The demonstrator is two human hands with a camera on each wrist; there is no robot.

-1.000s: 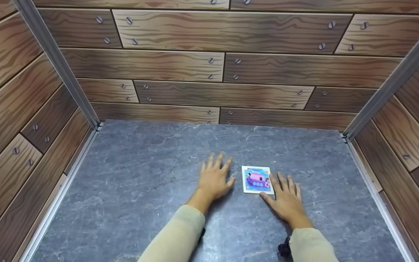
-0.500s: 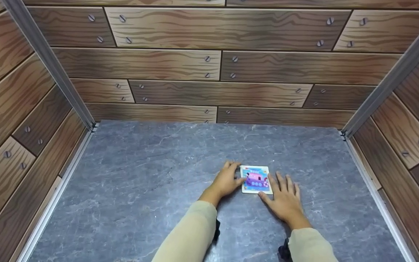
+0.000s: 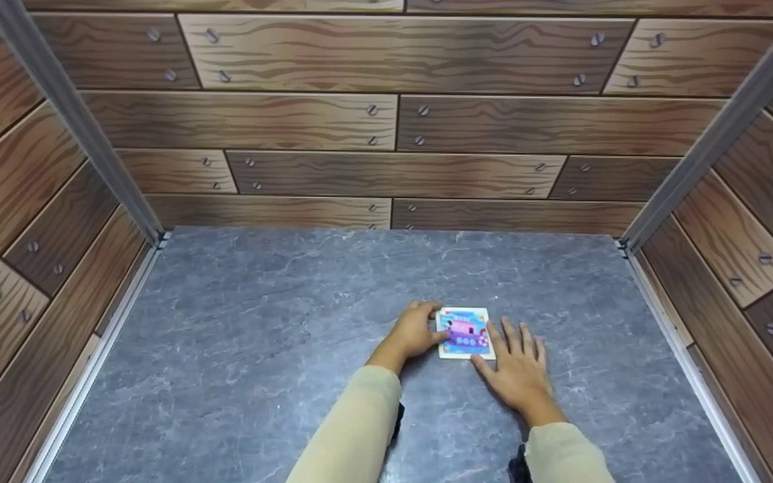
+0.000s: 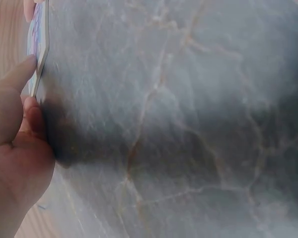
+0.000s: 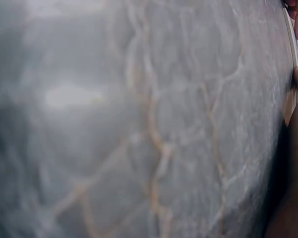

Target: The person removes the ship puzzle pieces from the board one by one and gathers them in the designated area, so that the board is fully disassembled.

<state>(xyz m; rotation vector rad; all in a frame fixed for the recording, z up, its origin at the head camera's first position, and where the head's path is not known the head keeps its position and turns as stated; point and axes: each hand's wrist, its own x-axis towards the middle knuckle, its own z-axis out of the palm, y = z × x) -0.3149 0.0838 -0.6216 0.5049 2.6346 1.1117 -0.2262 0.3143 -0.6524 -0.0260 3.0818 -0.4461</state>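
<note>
A square picture card (image 3: pixel 466 330) with a white border and a pink and purple boat on blue lies on the grey marbled table. My left hand (image 3: pixel 415 330) grips its left edge, thumb on the picture and fingers curled at the side. In the left wrist view the card (image 4: pixel 41 34) shows its pale edge, thick like board, with the left hand (image 4: pixel 20 134) around its near end. Spread nearly straight, the fingers of my right hand (image 3: pixel 519 369) lie at the right edge, thumb by the bottom right corner. The right wrist view catches just a sliver of the card (image 5: pixel 292 39).
The marbled tabletop (image 3: pixel 279 322) stretches around both hands. Wood-plank-patterned panels (image 3: pixel 386 121) rise at the back and both sides, with grey metal posts (image 3: pixel 84 134) at the back corners and rails along the side edges.
My left hand, earlier spread flat on the table, has moved right to the card and taken its left edge between thumb and fingers. The right hand stays at the card's right edge.
</note>
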